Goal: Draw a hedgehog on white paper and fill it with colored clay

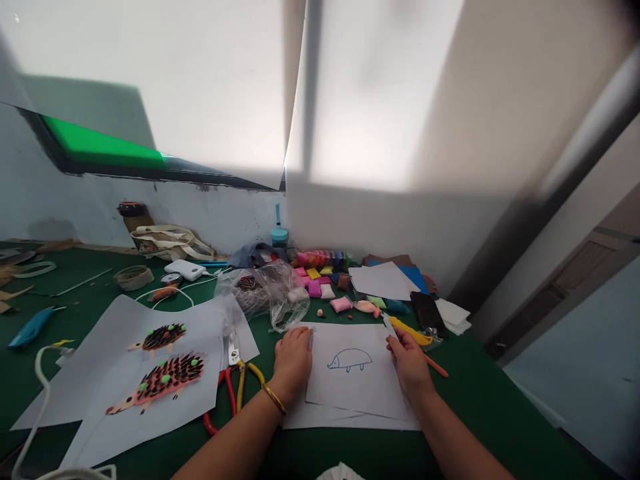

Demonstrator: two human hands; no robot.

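Observation:
A white sheet (355, 393) with a blue hedgehog outline lies on other white paper in front of me. My left hand (293, 360) rests on the left edge of the paper, its fingers together; whether something is under them is hidden. At the right edge my right hand (409, 360) is closed on a slim pale tool (389, 325), which points up and left. On the left, two finished hedgehog pictures (167, 379) with dark spines and green dots lie on white sheets. Red-handled scissors (230, 393) and yellow-handled pliers (241, 383) lie beside my left forearm.
Behind the paper are colourful clay packets (314, 288), a clear plastic bag (265, 293), white sheets (383, 281) and a yellow tool (413, 331). A white cable (43, 380) and blue cutter (34, 327) lie on the green table (500, 413) at left. A bottle (135, 217) stands by the wall.

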